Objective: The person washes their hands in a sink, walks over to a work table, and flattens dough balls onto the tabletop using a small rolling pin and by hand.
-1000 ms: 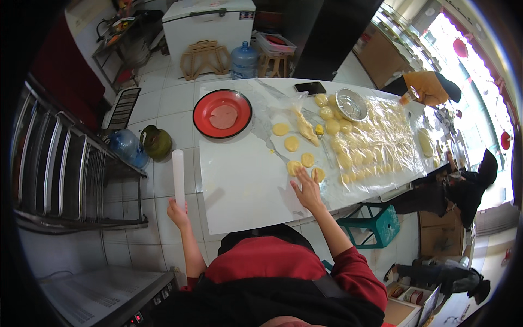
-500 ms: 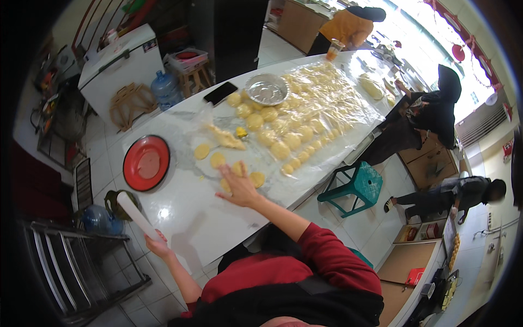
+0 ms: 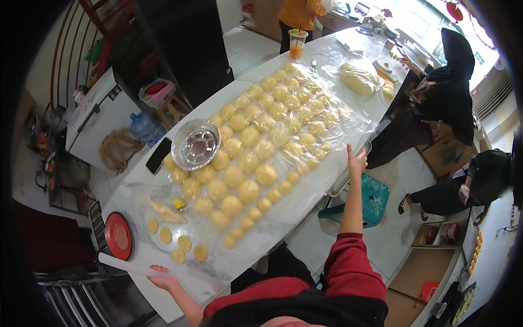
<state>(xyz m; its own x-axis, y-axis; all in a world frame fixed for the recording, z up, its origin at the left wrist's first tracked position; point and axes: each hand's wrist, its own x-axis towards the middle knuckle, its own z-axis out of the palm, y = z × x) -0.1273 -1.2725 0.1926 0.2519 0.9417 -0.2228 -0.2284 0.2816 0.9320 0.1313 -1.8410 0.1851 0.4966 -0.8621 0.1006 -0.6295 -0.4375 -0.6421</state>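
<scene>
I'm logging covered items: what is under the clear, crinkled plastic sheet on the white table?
Beneath the sheet are rows of round yellow dough balls, smaller ones along the near side; glare blurs some. What the round silver foil pan covers cannot be seen.

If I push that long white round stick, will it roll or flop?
The long white cylindrical stick would probably roll, since it looks round. It seems stiff, because it juts out straight beyond the left hand without sagging. Its smooth-looking surface might be slippery.
</scene>
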